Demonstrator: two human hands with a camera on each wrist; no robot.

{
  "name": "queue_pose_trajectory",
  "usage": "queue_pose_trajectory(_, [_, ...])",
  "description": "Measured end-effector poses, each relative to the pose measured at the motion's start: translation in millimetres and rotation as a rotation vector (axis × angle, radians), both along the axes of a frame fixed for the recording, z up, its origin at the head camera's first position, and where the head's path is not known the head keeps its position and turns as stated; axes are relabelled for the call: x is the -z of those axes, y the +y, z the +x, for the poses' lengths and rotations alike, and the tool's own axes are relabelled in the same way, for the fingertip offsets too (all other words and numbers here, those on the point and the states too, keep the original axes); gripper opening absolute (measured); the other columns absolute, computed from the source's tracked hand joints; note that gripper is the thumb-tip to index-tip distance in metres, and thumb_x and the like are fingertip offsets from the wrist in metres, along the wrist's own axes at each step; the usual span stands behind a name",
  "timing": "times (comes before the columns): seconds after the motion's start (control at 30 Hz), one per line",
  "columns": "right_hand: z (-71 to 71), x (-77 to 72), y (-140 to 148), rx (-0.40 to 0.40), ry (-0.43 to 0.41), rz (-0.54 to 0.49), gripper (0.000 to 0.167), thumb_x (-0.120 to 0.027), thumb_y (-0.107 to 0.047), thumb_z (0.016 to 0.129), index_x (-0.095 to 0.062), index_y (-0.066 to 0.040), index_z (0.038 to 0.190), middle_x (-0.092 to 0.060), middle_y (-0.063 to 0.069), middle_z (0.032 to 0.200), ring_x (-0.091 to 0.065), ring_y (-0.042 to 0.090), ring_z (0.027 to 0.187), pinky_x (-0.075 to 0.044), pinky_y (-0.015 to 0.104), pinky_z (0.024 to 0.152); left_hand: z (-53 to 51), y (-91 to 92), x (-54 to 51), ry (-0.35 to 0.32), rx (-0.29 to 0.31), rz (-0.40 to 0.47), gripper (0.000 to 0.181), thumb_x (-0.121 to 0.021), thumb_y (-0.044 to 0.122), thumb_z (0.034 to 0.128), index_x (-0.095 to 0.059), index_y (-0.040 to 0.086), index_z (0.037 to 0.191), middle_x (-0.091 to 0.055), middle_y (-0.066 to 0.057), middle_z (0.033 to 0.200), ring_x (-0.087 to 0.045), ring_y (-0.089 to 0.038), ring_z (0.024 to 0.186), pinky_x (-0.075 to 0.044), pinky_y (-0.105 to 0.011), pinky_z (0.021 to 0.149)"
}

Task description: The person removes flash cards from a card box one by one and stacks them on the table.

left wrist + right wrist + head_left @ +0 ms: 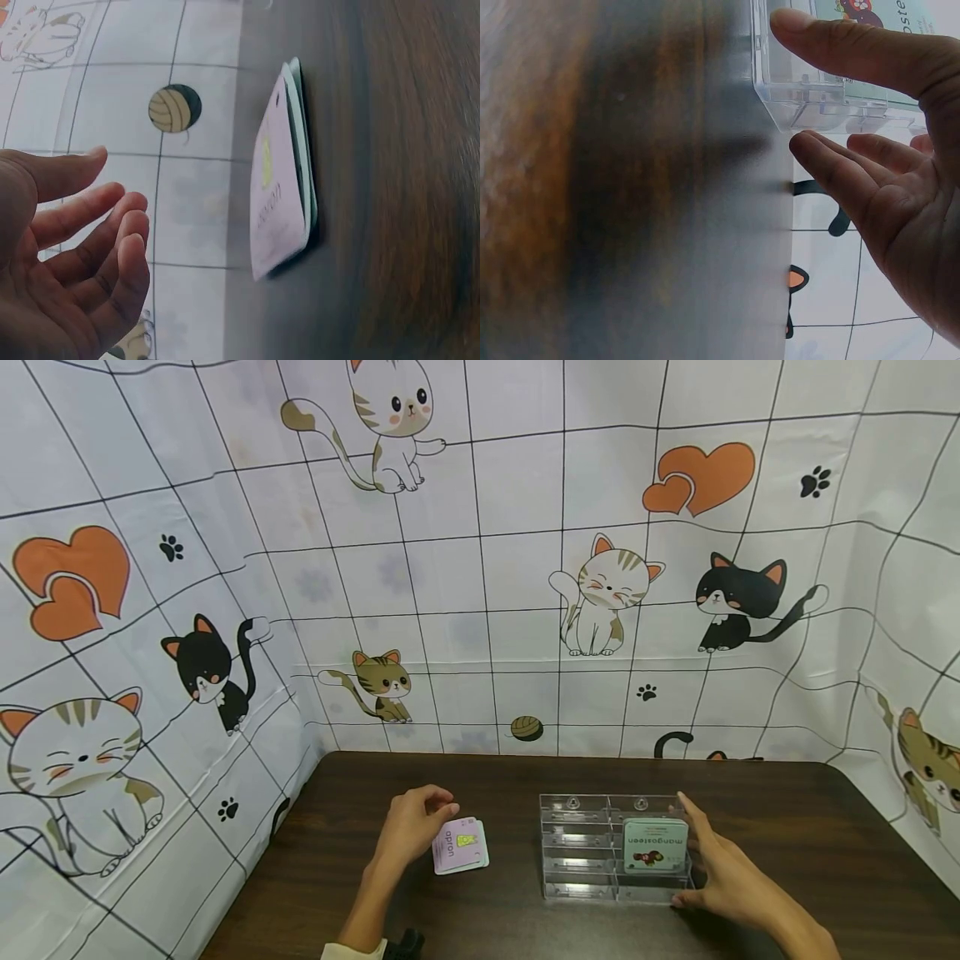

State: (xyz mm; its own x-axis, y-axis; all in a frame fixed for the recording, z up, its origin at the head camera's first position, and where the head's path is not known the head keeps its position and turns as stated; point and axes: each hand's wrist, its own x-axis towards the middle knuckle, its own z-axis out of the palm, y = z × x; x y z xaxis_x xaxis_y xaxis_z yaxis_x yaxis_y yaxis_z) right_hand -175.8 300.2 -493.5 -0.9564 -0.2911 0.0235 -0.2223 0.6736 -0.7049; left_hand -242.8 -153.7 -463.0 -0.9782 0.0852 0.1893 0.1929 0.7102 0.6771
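Note:
My left hand [414, 827] hovers just beside a small stack of cards [459, 847]. Its fingers are loosely bent with nothing between them, as the left wrist view shows of this hand [82, 247]. The top card is lilac, with the word "apron" and a yellow picture; the stack [279, 180] lies on the table. My right hand [731, 870] holds the right end of a clear plastic rack [577, 862], thumb at the near corner and fingers along the far side. A green "mangosteen" card [655, 845] sits in the rack's right column.
The dark wooden table [480, 777] carries the cards and the rack, which has two columns of stepped compartments. A white grid cloth [517, 585] printed with cats, hearts and paws hangs behind the table and at both sides.

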Motion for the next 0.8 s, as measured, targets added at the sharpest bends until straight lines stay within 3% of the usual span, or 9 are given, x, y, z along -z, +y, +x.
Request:
queue_pose_trajectory(0.3, [-0.4, 0.8, 0.8, 0.0, 0.003, -0.002, 0.158, -0.102, -0.012, 0.067, 0.017, -0.011, 0.17, -0.013, 0.049, 0.166, -0.049, 0.074, 0.13, -0.062, 0.054, 0.088, 6.6, 15.5, -7.7, 0.018, 0.047, 0.036, 0.019, -0.079, 0.026, 0.0991, -0.08, 0.011, 0.11, -0.079, -0.001, 0.097, -0.066, -0.012, 0.082, -0.055, -0.032, 0.074])
queue_pose_trajectory(0.8, [-1.3, 0.8, 1.2, -0.004, -0.005, 0.009, 0.159, -0.102, -0.014, 0.067, 0.019, -0.012, 0.17, -0.012, 0.05, 0.165, -0.051, 0.074, 0.128, -0.063, 0.053, 0.087, 11.8, 35.2, -10.4, 0.031, 0.142, 0.068, 0.023, -0.077, 0.03, 0.1006, -0.079, 0.01, 0.112, -0.081, -0.002, 0.099, -0.072, -0.011, 0.084, -0.058, -0.03, 0.073])
